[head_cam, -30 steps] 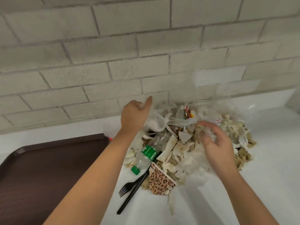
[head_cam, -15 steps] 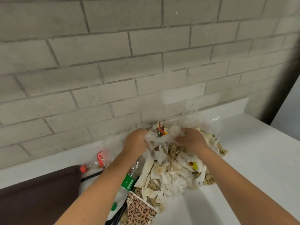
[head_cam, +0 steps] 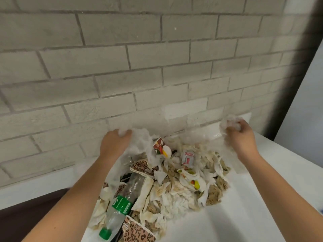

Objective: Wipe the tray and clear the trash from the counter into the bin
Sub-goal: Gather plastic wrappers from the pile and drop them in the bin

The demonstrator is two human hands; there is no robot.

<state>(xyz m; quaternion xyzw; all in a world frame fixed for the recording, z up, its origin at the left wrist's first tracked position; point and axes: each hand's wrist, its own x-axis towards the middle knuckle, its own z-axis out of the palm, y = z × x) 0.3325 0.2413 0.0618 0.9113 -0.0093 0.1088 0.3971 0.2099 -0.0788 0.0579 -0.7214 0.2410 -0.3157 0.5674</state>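
Nearest, a leopard-print cup (head_cam: 138, 233) and a clear bottle (head_cam: 122, 203) with a green cap lay at the near edge of the trash heap (head_cam: 174, 186) on the white bench (head_cam: 244, 206). Left of the heap only a corner of the dark tray (head_cam: 26, 215) showed, and whether it had been wiped could not be told. At the heap's far side the left hand (head_cam: 114, 142) clutched a fold of thin clear plastic (head_cam: 143, 142) and the right hand (head_cam: 240, 135) was clenched round another bunch, possibly one bag spread under the heap. No bin was in view, so the clearing looked barely begun. Behind the heap rose the brick wall (head_cam: 139, 67).
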